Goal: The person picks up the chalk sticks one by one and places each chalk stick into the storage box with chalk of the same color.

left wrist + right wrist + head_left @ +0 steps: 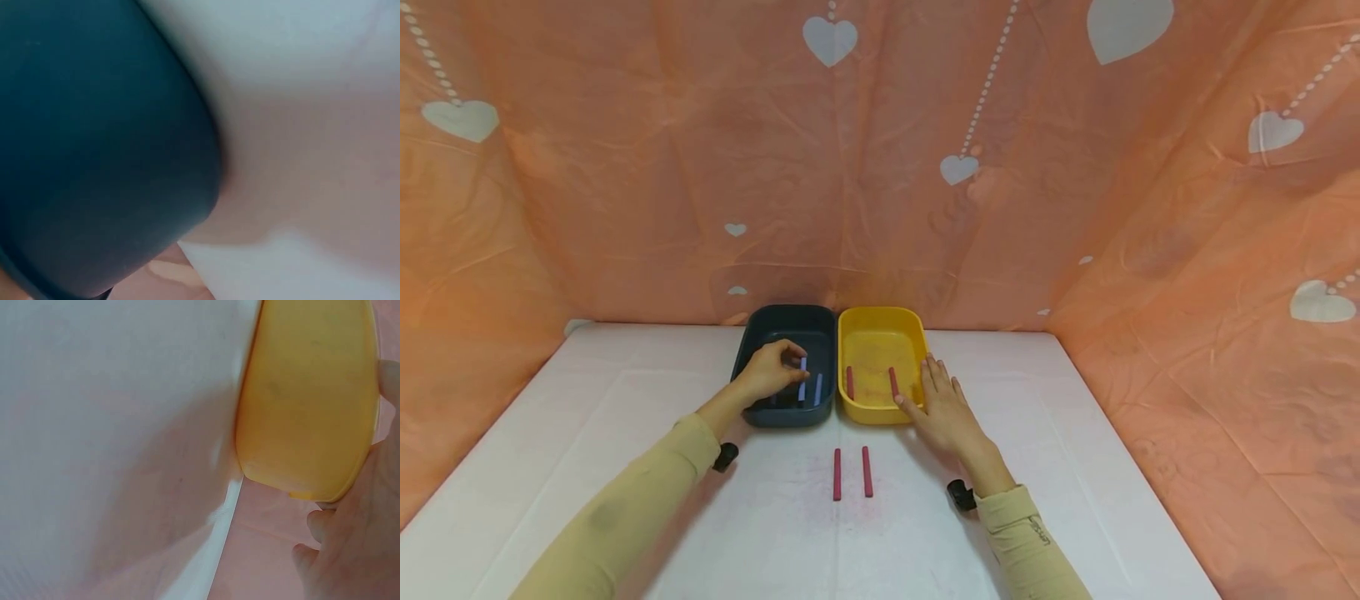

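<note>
My left hand is over the dark blue tray, pinching a lilac chalk stick between thumb and fingers. Another lilac stick stands beside it in that tray, and a third purple piece shows partly under the hand. At the right end of the yellow tray, my right hand rests with straight fingers along the side and its thumb by the front rim. Two red chalk sticks, one at the left and one nearer the right, are in the yellow tray.
Two more red sticks, a left one and a right one, lie on the white tabletop in front of the trays. Reddish dust marks the cloth around them. An orange curtain with hearts hangs behind and at both sides.
</note>
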`<state>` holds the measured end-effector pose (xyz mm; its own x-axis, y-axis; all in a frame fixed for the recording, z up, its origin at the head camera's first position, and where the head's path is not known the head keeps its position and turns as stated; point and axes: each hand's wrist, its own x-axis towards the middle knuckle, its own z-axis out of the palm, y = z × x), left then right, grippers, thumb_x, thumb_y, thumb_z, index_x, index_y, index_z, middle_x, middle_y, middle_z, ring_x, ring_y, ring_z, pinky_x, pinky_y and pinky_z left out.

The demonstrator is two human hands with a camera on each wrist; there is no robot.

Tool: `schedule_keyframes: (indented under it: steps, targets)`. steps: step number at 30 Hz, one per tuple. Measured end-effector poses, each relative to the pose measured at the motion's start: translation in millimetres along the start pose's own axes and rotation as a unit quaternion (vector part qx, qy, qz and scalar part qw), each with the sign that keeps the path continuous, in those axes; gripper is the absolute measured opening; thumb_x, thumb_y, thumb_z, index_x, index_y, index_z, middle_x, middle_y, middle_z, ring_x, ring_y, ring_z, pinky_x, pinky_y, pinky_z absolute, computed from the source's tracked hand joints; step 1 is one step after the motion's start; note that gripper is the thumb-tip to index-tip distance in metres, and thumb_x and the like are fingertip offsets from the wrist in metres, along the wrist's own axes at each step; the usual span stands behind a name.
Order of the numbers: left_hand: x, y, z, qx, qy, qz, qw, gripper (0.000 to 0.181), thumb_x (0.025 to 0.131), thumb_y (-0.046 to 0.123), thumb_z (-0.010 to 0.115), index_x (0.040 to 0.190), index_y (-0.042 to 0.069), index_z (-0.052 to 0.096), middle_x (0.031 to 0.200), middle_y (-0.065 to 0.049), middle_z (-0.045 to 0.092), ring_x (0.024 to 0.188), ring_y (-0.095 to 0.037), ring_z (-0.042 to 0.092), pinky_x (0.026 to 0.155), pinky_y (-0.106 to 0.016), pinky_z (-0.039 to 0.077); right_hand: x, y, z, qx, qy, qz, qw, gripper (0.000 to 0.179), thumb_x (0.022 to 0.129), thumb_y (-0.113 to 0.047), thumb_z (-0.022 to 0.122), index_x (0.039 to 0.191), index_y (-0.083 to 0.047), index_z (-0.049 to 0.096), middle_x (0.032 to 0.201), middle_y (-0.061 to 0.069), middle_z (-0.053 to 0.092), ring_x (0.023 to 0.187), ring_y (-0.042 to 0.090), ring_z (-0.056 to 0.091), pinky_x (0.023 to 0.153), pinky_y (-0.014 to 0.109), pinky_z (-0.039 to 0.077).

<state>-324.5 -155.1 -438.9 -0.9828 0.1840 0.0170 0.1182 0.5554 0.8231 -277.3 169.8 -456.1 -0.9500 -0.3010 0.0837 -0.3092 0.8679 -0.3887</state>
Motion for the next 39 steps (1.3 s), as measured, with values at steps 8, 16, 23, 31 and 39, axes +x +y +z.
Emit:
schedule_keyframes:
  steps: [8,16,23,31,39]
  targets:
    - [8.7,-8.0,3.5,-0.012,-0.042,-0.019,0.9989,0.035,0.093,0.000,0.074,0.122,-0.012,0.060,0.111,-0.026,0.064,0.081,-0.025,0.075,0.075,-0.034,0.062,0.5,0,0,-0.004,-0.001,0.001,1.0000,0.092,0.106,-0.061,0.043,0.164,0.003,0.011,0.173,0.019,0.007,0.160,0.036,0.005,0.127,0.056,0.010]
    - [9.6,-10.9,7.5,-0.016,-0.061,-0.035,0.9974,0.034,0.092,-0.002,0.073,0.122,-0.015,0.060,0.108,-0.025,0.064,0.077,-0.023,0.075,0.072,-0.034,0.062,0.2,-1,0,-0.005,-0.003,0.003,1.0000,0.092,0.106,-0.060,0.043,0.164,0.003,0.011,0.173,0.018,0.006,0.160,0.036,0.006,0.127,0.056,0.010]
    - [10.6,-10.0,10.6,0.018,-0.046,-0.027,0.9984,0.032,0.092,0.000,0.075,0.119,-0.013,0.064,0.105,-0.023,0.066,0.075,-0.021,0.074,0.070,-0.033,0.062,1.4,0,1,-0.008,-0.004,0.005,0.9999,0.092,0.106,-0.060,0.043,0.164,0.002,0.009,0.174,0.017,0.004,0.160,0.035,0.004,0.127,0.055,0.010]
    - [11.8,-11.4,12.8,0.064,-0.037,-0.025,0.9969,0.031,0.092,0.004,0.077,0.117,-0.010,0.067,0.101,-0.019,0.067,0.072,-0.017,0.070,0.066,-0.030,0.060,1.2,-1,1,-0.002,0.000,0.001,1.0000,0.092,0.106,-0.059,0.045,0.164,0.003,0.011,0.173,0.018,0.006,0.160,0.036,0.005,0.127,0.056,0.010]
    - [10.2,-9.4,8.6,0.095,-0.044,-0.012,0.9945,0.030,0.092,0.010,0.077,0.114,-0.008,0.069,0.099,-0.017,0.069,0.077,-0.021,0.070,0.073,-0.034,0.059,0.6,-1,-1,-0.001,-0.005,0.001,1.0000,0.092,0.106,-0.059,0.044,0.164,0.003,0.009,0.173,0.018,0.004,0.160,0.035,0.004,0.127,0.055,0.009]
